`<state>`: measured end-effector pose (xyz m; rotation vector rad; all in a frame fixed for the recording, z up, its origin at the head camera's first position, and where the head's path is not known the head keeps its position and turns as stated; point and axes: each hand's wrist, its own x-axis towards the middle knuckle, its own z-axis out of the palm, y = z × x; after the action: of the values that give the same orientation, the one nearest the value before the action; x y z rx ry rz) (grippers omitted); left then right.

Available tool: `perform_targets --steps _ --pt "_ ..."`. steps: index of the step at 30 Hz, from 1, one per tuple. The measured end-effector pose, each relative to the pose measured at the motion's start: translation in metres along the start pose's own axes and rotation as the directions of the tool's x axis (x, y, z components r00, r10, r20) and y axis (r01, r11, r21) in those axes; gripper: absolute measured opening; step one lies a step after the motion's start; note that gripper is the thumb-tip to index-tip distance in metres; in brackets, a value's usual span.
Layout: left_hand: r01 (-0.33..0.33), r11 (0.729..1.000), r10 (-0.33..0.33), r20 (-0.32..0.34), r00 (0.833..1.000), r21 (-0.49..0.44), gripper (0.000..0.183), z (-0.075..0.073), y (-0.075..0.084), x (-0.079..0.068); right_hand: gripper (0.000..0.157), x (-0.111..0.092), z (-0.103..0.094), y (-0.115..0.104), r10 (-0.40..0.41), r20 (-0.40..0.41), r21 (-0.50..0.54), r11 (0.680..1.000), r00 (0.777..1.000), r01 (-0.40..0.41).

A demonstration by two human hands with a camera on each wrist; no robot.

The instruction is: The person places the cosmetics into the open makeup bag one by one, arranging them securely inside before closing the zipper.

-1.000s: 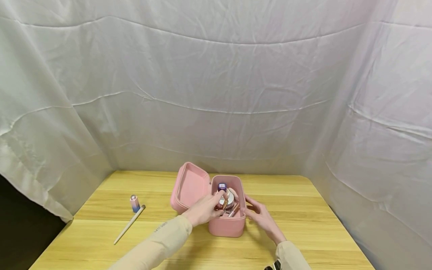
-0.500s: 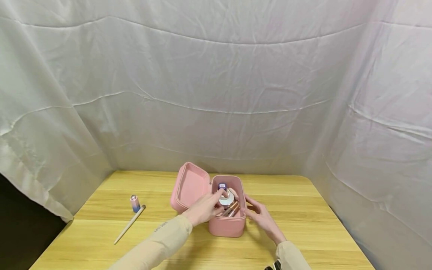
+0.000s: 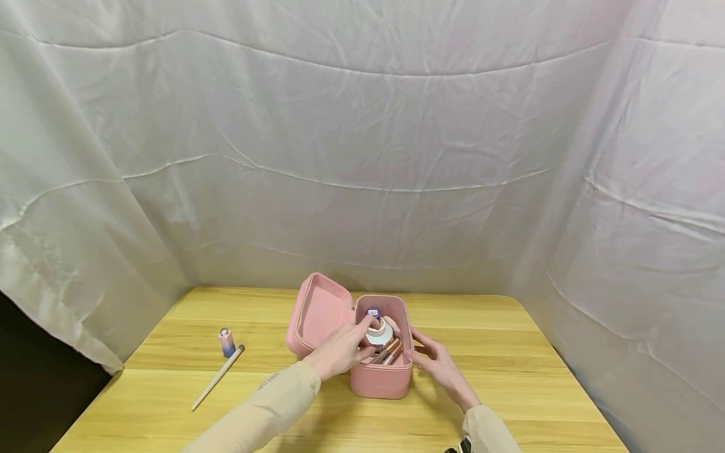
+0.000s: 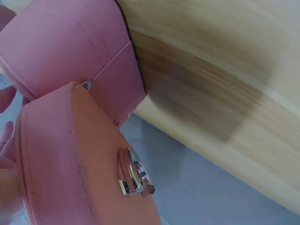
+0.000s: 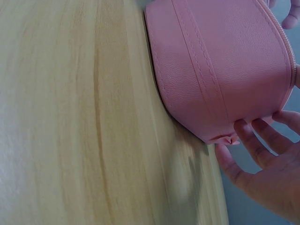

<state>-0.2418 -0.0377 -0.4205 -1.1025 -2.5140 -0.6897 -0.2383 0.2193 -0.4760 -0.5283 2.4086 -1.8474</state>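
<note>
A pink cosmetic case stands on the table, its lid swung back to the left. My left hand reaches over the left rim, fingers bent loosely above the contents and apart from the thumb. Beneath and beside it lie two slim cosmetic tubes, a round white-topped compact and a dark blue-capped container. The fingers partly hide these. My right hand rests its fingertips against the case's right wall; in the right wrist view these fingers are spread on the pink side.
On the table's left lie a makeup brush and a small pink-and-blue bottle, which stands upright. A metal clasp shows on the lid. Pale cloth hangs behind and on both sides of the wooden table.
A gold-brown tube that was upright at my left fingers now lies in the case beside the other tube. The left hand has let go of it. The right hand stays put.
</note>
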Motion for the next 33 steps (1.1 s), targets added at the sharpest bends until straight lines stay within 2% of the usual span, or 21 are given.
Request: perform_targets --steps 3,5,7,9,10,12,15,17,18,21,23,26,29,33 --pt "0.023 1.0 -0.024 -0.042 0.999 -0.01 0.038 -0.006 0.0 0.002 0.064 0.0 0.0 0.0 0.002 -0.004 0.0 1.0 1.0 -0.002" --pt "0.068 0.997 -0.071 -0.067 0.995 -0.046 0.034 -0.011 0.0 0.004 0.064 0.0 0.0 0.0 0.004 -0.008 0.001 1.0 1.0 -0.004" --pt "0.111 0.989 -0.122 -0.113 0.986 -0.092 0.03 -0.017 -0.001 0.005 0.064 0.0 0.0 0.0 0.006 -0.011 0.003 1.0 1.0 -0.006" --pt "0.141 0.98 -0.166 -0.183 0.969 -0.141 0.027 -0.022 -0.002 0.005 0.064 0.0 0.0 0.0 0.005 -0.011 0.0 1.0 1.0 -0.005" --pt "0.145 0.979 -0.177 -0.238 0.955 -0.145 0.025 -0.024 -0.003 0.006 0.064 0.0 0.0 0.0 0.004 -0.01 -0.001 1.0 1.0 -0.004" --pt "0.16 0.977 -0.202 -0.361 0.91 -0.144 0.023 -0.029 -0.006 0.006 0.064 0.0 0.0 0.0 0.002 -0.008 -0.003 1.0 1.0 -0.002" --pt "0.207 0.967 -0.255 -0.519 0.816 -0.15 0.023 -0.039 -0.012 0.006 0.064 0.0 0.0 0.0 0.001 -0.006 -0.004 1.0 1.0 -0.001" --pt "0.245 0.95 -0.313 -0.577 0.755 -0.195 0.024 -0.047 -0.017 0.005 0.064 0.0 0.0 0.0 0.002 -0.006 -0.003 1.0 1.0 -0.002" --pt "0.26 0.94 -0.341 -0.592 0.73 -0.22 0.025 -0.051 -0.021 0.003 0.064 0.0 0.0 0.0 0.002 -0.005 -0.002 1.0 1.0 -0.002" --pt "0.301 0.913 -0.409 -0.619 0.671 -0.277 0.03 -0.066 -0.033 -0.003 0.064 0.0 0.0 0.0 0.002 -0.004 -0.001 1.0 1.0 -0.002" --pt "0.323 0.904 -0.426 -0.636 0.644 -0.279 0.031 -0.076 -0.043 -0.009 0.064 0.0 0.0 0.0 0.002 -0.005 0.0 1.0 1.0 -0.002" --pt "0.359 0.9 -0.428 -0.659 0.618 -0.248 0.033 -0.091 -0.061 -0.02 0.064 0.0 0.0 0.0 0.005 -0.009 -0.001 1.0 1.0 -0.005" --pt "0.406 0.89 -0.433 -0.666 0.608 -0.207 0.033 -0.103 -0.079 -0.034 0.063 0.0 0.0 -0.001 0.01 -0.01 0.0 1.0 1.0 -0.01" --pt "0.484 0.86 -0.462 -0.653 0.6 -0.163 0.031 -0.114 -0.102 -0.058 0.063 0.0 0.0 -0.001 0.016 -0.003 0.001 1.0 1.0 -0.016"
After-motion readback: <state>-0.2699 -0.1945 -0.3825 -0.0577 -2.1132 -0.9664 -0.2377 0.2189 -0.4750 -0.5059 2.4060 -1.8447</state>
